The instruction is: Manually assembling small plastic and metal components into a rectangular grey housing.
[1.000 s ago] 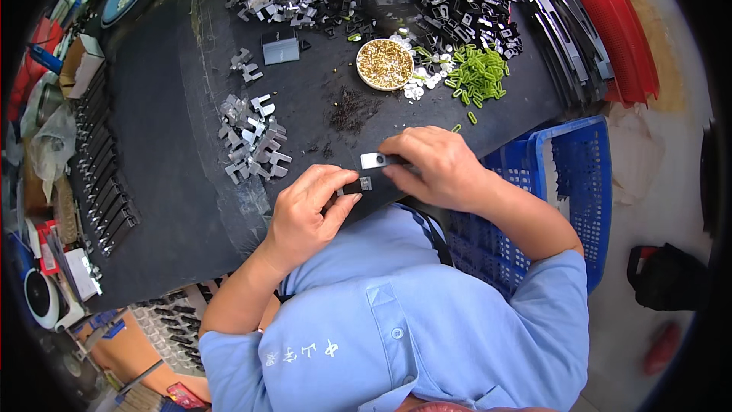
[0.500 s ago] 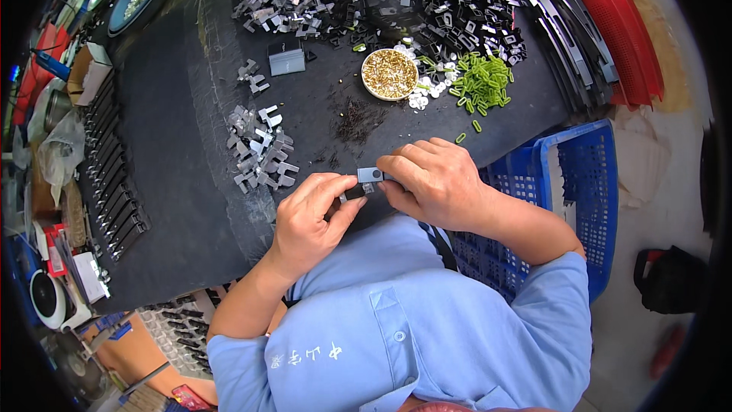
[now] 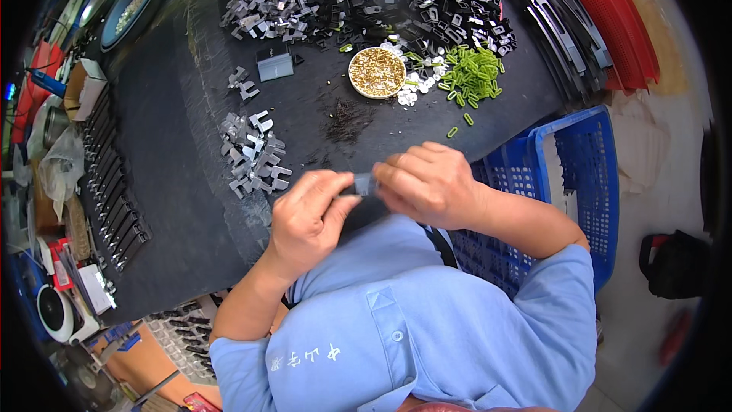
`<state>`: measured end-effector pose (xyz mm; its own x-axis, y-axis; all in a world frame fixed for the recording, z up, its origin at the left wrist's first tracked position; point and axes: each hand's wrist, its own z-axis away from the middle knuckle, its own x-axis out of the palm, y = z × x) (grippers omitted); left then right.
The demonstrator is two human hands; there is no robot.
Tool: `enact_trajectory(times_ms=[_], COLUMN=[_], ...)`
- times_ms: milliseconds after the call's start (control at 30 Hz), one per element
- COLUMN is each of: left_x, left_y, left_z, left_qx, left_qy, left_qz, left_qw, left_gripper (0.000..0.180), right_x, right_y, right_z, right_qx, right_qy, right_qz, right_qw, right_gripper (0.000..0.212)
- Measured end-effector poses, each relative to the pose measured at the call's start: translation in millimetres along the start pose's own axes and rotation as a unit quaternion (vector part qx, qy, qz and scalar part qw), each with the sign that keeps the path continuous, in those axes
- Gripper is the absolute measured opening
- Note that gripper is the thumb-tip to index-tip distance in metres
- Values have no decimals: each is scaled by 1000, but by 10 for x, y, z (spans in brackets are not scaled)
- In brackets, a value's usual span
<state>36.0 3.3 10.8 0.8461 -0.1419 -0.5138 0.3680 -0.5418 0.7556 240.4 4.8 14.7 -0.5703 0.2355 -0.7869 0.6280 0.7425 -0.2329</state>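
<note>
Near the table's front edge, my two hands meet around a small grey metal part (image 3: 363,184), blurred by motion. My left hand (image 3: 311,210) pinches its left end between thumb and fingers. Curled over the right end is my right hand (image 3: 427,183), whose fingers cover much of the part. Left of my hands lies a small heap of silvery bent metal pieces (image 3: 255,156). Beyond them sits a round white dish (image 3: 377,73) full of tiny brass-coloured pieces, with green oval rings (image 3: 473,76) and white discs (image 3: 412,88) piled beside it.
Silvery clips (image 3: 271,4) and black parts (image 3: 450,0) are heaped at the back. A grey block (image 3: 274,65) lies left of the dish. Assembled dark pieces (image 3: 114,183) line the left edge. A blue plastic basket (image 3: 587,198) and red baskets (image 3: 618,23) stand at the right.
The grey part has turned between my fingers and become blurred. My right hand has closed further over it. The whole view has shifted slightly.
</note>
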Motion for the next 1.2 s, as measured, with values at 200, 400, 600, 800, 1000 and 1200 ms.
enact_trajectory(times_ms=[200, 400, 600, 800, 1000, 1200], left_x=[-28, 124, 378, 1123, 802, 582], left_y=[19, 3, 52, 10, -82, -76], left_z=[-95, -31, -333, -647, -655, -540], left_qx=[20, -39, -92, 144, 134, 116], left_qy=[-63, -113, -213, -291, -344, -384], left_qz=[-3, 48, 80, -57, -68, -71], left_qw=[998, 992, 969, 944, 927, 913], left_gripper=[23, 17, 17, 23, 23, 19], right_x=[-88, -91, -621, -501, -464, -455], right_y=[-38, 41, 468, 883, 1487, 2254], right_z=[60, 246, 555, 719, 239, -60], right_qx=[51, 72, 229, 188, 159, 161], right_qy=[-67, -141, -84, -122, -79, -204], right_qz=[-35, -146, -84, 77, 108, 205], right_qw=[996, 976, 966, 972, 978, 944], right_gripper=[19, 19, 20, 14, 20, 27])
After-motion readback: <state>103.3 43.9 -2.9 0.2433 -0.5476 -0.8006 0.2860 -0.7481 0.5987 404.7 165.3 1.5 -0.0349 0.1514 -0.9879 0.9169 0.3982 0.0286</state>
